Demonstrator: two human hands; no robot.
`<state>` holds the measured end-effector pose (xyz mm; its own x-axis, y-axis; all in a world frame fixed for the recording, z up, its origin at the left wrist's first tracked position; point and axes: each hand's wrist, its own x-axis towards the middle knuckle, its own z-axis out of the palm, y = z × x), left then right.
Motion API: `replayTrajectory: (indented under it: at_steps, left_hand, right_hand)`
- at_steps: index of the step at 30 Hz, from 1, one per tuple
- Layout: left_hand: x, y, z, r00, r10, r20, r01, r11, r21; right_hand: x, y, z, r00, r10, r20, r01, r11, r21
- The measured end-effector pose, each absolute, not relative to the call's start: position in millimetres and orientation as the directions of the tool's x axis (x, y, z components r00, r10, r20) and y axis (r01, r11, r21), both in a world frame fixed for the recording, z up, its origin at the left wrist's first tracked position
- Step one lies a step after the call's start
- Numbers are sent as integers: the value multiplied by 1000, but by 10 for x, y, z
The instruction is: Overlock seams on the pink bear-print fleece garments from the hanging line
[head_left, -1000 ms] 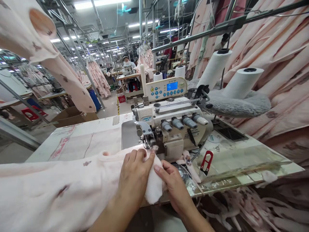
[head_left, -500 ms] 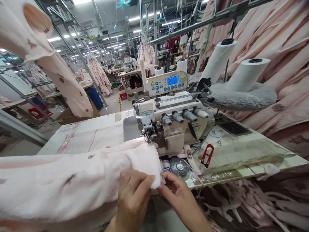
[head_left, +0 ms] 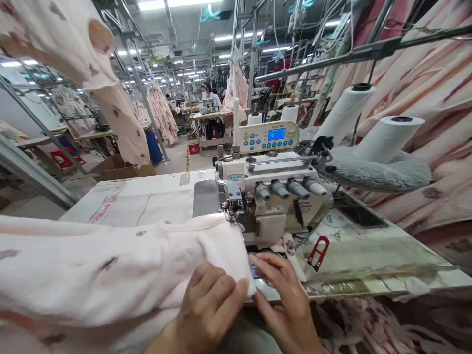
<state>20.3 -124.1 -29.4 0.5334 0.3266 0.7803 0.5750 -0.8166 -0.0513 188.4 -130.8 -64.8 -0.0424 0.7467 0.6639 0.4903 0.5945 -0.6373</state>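
Observation:
Pale pink fleece fabric (head_left: 140, 275) with small brown prints stretches from the left edge of the head view to the overlock sewing machine (head_left: 271, 226). Its far edge lies at the presser foot (head_left: 233, 214). My left hand (head_left: 212, 307) is closed on the fabric near its right-hand corner, thumb on top and fingers curled. Just beyond that edge, my right hand (head_left: 285, 295) has thumb and fingers apart, with the thumb tip close to the corner. Nothing shows between them. The fabric's underside is hidden.
Red-handled thread snips (head_left: 320, 250) lie on the table right of the machine. White thread cones (head_left: 391, 140) stand behind it on a grey fuzzy pad (head_left: 379, 169). A printed pink garment (head_left: 118, 108) hangs at upper left. Another person (head_left: 211, 98) sits in the background.
My right hand has loosened from the fabric's edge, its fingers spreading a little to the right. My left hand still grips the fabric. The whole view has shifted slightly.

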Motion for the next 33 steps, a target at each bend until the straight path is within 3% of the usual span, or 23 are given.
replayTrajectory:
  at_steps: [2, 4, 7, 11, 14, 17, 23, 33]
  left_hand:
    - [224, -1188, -189, 563, 367, 741, 529, -848, 18]
    - [236, -1103, -87, 570, 513, 641, 564, -812, 148]
    - [261, -944, 10, 529, 718, 453, 733, -655, 182]
    - [290, -823, 31, 514, 789, 336, 810, -576, 112]
    - [227, -774, 51, 498, 782, 375, 780, -593, 199]
    - [126, -626, 96, 344, 832, 436, 847, -475, 238]
    - [59, -222, 117, 209, 947, 243, 918, -276, 284]
    - [64, 135, 45, 142, 950, 279, 913, -234, 333]
  right_hand:
    - [1904, -1237, -613, -171, 583, 794, 563, 719, -406]
    - [1899, -1186, -583, -239, 516, 823, 551, 770, -323]
    - [1875, -1161, -583, -234, 495, 837, 530, 787, -317]
    - [1871, -1164, -638, -227, 474, 851, 526, 795, -302]
    - [1884, -1144, -663, -232, 455, 859, 522, 804, -285]
    - [1897, -1107, -663, -229, 445, 866, 529, 804, -273]
    - [1926, -993, -665, -234, 460, 857, 583, 771, -255]
    - [1886, -671, -577, -202, 449, 870, 636, 736, -232]
